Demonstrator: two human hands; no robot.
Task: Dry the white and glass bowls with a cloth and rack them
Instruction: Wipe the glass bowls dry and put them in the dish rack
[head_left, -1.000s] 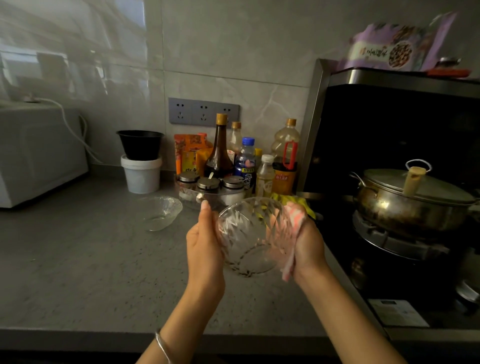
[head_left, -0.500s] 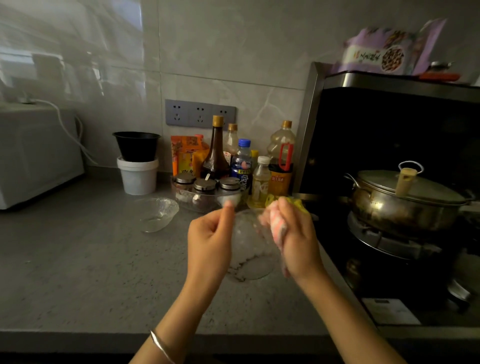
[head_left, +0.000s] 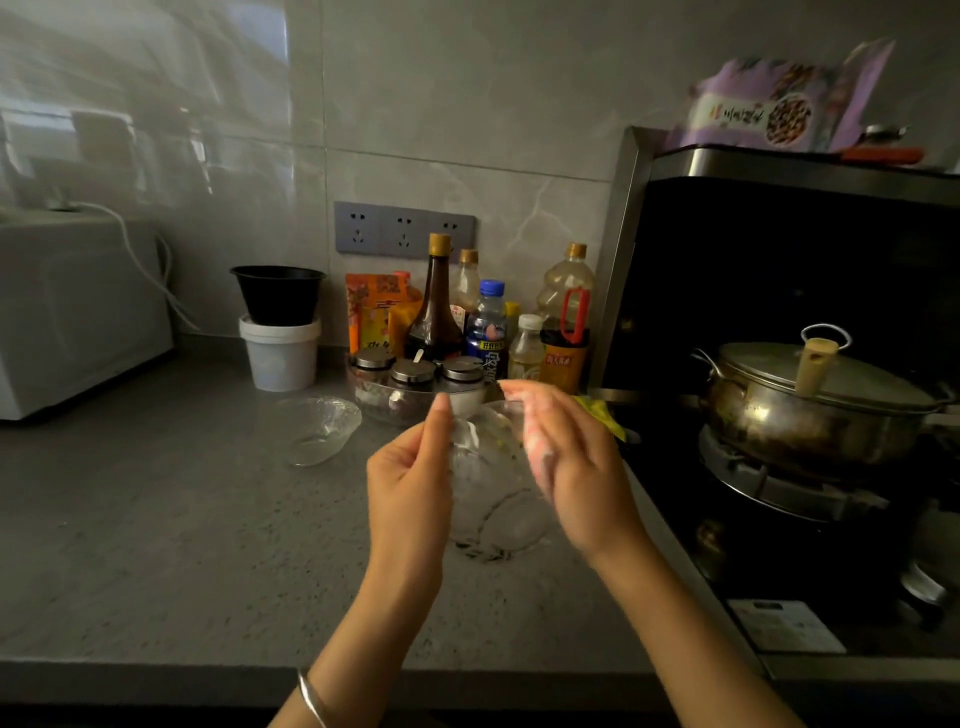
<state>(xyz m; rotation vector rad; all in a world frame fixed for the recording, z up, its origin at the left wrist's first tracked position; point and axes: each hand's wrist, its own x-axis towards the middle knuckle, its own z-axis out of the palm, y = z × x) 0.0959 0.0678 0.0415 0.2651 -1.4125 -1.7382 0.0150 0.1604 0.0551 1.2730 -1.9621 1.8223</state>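
Speckled grey stone counter (head_left: 156, 545) spans the lower frame, and above its centre the left hand (head_left: 410, 483) grips a ribbed glass bowl (head_left: 488, 499) by its rim while the right hand (head_left: 576, 467) clutches a soft pink cloth (head_left: 537, 447) against its side.

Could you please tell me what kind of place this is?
A home kitchen, most likely: a lidded steel pot sits on a gas stove, and sauce bottles stand by the tiled wall.

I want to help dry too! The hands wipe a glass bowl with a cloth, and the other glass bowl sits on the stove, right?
Not the stove: the head view shows the other bowl on the counter. The rest is right.
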